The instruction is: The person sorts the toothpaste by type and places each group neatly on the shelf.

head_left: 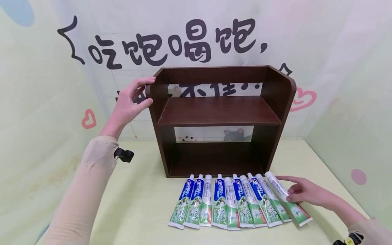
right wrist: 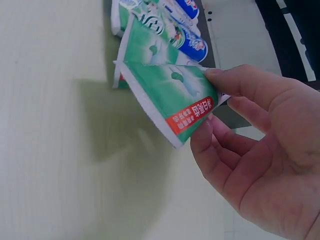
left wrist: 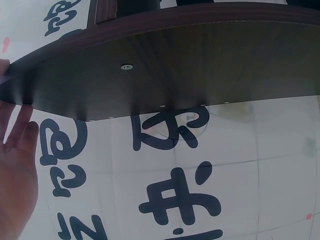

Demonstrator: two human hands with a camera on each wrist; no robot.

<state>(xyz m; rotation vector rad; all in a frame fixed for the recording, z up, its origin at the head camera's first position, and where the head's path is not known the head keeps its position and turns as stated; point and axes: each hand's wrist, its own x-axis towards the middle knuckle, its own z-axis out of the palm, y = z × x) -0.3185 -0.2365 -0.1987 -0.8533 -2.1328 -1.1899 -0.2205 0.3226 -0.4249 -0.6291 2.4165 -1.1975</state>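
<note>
A dark brown two-tier wooden shelf (head_left: 218, 112) stands upright on the table. My left hand (head_left: 127, 103) grips the upper edge of its left side panel (left wrist: 175, 65), fingers and thumb on either side. At the far right of a row of toothpaste tubes (head_left: 219, 200), my right hand (head_left: 312, 194) pinches a white and green toothpaste tube (head_left: 288, 200). In the right wrist view, the thumb lies on that tube's face (right wrist: 170, 95) and its flat end is raised off the table. Blue-topped and white-topped tubes fan out side by side, caps toward the shelf.
The pale table (head_left: 134, 200) extends left of the tubes and in front of them. Behind the shelf hangs a white backdrop (head_left: 196, 20) with black lettering, and patterned panels (head_left: 352, 112) flank both sides. The shelf's lower compartment opens just behind the caps.
</note>
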